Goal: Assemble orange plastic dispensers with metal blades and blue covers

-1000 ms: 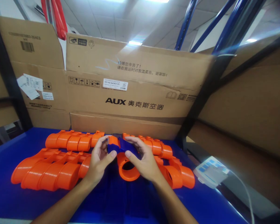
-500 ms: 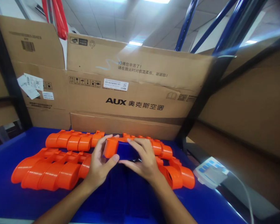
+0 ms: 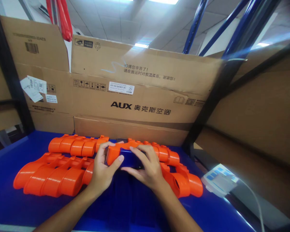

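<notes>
In front of me, an orange tape dispenser (image 3: 113, 155) is held up over the table between both hands. A glossy dark blue part (image 3: 129, 158) shows on its near side, partly hidden by fingers. My left hand (image 3: 105, 166) grips the orange end, thumb on the near face and fingers behind. My right hand (image 3: 148, 164) clasps the other end, its fingers over the top and the thumb below. Rows of similar orange dispensers (image 3: 71, 180) lie on the table to the left, and more orange dispensers (image 3: 194, 184) lie to the right.
A blue tabletop (image 3: 183, 216) spreads below my arms. Behind it stands a cardboard panel (image 3: 145, 125) with printed labels. On the right edge lies a white box-like device (image 3: 219, 180) with a cable. Dark rack posts (image 3: 207, 100) frame the sides.
The dispenser has tilted slightly in my hands, and my right fingers sit a little further left on it. The whole view has shifted slightly; the rows of dispensers stay put.
</notes>
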### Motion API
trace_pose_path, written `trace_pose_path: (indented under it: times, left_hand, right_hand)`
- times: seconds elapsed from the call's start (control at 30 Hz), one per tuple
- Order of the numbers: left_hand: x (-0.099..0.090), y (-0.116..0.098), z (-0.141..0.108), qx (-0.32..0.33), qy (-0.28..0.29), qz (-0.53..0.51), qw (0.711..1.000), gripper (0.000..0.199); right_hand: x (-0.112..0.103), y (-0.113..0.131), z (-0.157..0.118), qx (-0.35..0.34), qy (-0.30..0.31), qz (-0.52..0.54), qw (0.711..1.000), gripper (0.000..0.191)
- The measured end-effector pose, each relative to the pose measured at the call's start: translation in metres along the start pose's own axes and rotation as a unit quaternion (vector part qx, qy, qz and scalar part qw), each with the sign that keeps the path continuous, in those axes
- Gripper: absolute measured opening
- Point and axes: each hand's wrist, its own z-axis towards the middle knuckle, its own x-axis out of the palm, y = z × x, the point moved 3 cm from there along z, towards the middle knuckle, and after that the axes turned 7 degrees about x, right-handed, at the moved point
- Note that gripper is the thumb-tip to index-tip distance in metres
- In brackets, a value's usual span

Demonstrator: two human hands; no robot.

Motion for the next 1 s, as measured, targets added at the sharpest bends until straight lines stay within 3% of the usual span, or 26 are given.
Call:
trace_pose_path:
  times: [0.27,0.43,0.57,0.67,0.77,0.87,1.0]
  left_hand:
    - [-0.002,0.000,0.000,-0.015,-0.015,-0.001,1.000,0.042]
    - [-0.001,0.004,0.002,-0.029,0.016,-0.031,0.999,0.054]
    - [-0.001,0.005,0.000,0.023,0.085,-0.084,0.993,0.078]
    - [0.001,0.001,-0.004,0.101,0.177,0.010,0.979,0.081]
    - [0.005,-0.001,-0.008,0.166,0.251,0.183,0.936,0.091]
    - [0.010,0.001,-0.008,0.189,0.263,0.268,0.907,0.104]
    - [0.015,0.006,-0.007,0.208,0.227,0.334,0.891,0.099]
  right_hand:
    - [0.002,0.000,-0.001,0.021,0.023,0.005,0.999,0.069]
    - [-0.001,0.003,0.001,0.020,0.013,0.019,1.000,0.069]
    - [-0.006,0.000,0.002,0.124,-0.036,0.079,0.988,0.062]
    - [-0.002,-0.005,0.001,0.267,-0.058,0.182,0.945,0.045]
    - [0.007,-0.010,-0.003,0.377,-0.068,0.250,0.889,0.044]
    - [0.017,-0.015,-0.007,0.428,-0.052,0.268,0.862,0.051]
    - [0.025,-0.021,-0.012,0.433,-0.014,0.259,0.863,0.058]
